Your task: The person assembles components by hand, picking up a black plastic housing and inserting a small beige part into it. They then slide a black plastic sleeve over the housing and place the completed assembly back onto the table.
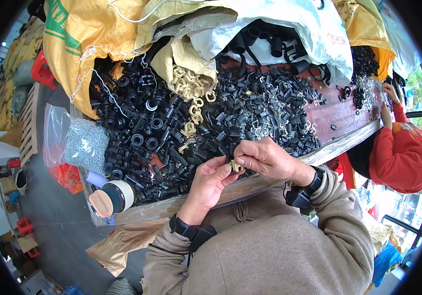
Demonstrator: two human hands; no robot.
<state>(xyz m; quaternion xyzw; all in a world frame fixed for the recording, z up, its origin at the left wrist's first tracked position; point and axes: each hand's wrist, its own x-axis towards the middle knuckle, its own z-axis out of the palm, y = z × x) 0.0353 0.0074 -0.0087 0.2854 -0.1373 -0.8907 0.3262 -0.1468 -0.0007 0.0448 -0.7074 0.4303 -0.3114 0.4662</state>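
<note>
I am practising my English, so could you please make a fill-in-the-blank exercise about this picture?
1. The left hand and right hand hold a small cream piece, while a lidded jar is on the picture's ____ side.
2. Most loose parts on the table are coloured ____.
3. Another person's sleeve is coloured ____.

Missing words: left; black; red.
</note>
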